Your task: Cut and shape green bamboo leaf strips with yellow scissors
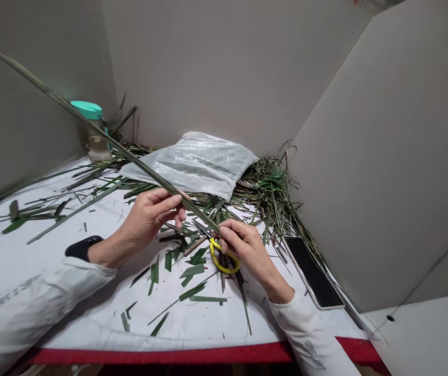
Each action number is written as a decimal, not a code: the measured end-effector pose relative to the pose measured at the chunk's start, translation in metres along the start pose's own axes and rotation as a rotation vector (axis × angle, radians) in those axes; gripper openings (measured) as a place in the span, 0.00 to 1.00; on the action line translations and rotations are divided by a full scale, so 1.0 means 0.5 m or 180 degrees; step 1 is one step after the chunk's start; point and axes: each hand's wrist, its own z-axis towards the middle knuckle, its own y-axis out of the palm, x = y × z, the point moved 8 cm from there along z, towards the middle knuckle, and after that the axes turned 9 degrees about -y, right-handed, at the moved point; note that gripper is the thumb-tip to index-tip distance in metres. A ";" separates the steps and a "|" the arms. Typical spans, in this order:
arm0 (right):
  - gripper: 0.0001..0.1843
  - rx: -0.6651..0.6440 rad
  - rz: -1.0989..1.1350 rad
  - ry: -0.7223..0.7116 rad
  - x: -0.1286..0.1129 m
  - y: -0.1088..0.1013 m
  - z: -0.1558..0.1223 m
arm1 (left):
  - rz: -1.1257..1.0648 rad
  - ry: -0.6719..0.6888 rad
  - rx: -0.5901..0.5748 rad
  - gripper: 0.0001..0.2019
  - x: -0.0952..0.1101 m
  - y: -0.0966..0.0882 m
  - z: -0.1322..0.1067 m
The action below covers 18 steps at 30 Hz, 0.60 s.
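Observation:
A long thin green leaf strip (102,137) runs from the upper left down to the middle of the white table (44,256). My left hand (151,214) pinches it with closed fingers near its lower part. My right hand (243,245) grips the strip's lower end, fingers closed, just above yellow-handled scissors (219,256) that lie on the table among cut leaf pieces. Both arms wear white sleeves, and a black band (81,246) sits at my left wrist.
A crumpled clear plastic bag (192,162) lies on a heap of leaves (271,188) at the back. A jar with a teal lid (91,130) stands back left. A dark phone (313,271) lies right of my hand. Grey walls enclose the table; its front edge is red.

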 end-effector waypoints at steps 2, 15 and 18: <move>0.14 -0.0087 0.0785 0.0359 0.014 0.014 -0.005 | -0.0038 -0.0063 -0.0197 0.13 0.002 0.012 -0.004; 0.08 0.0121 -0.0371 -0.0192 -0.019 0.030 -0.020 | 0.0374 -0.0143 -0.0436 0.10 -0.027 0.016 -0.008; 0.11 0.0291 -0.0915 -0.0791 -0.055 0.032 -0.023 | 0.0489 -0.0083 -0.0389 0.07 -0.030 0.022 -0.015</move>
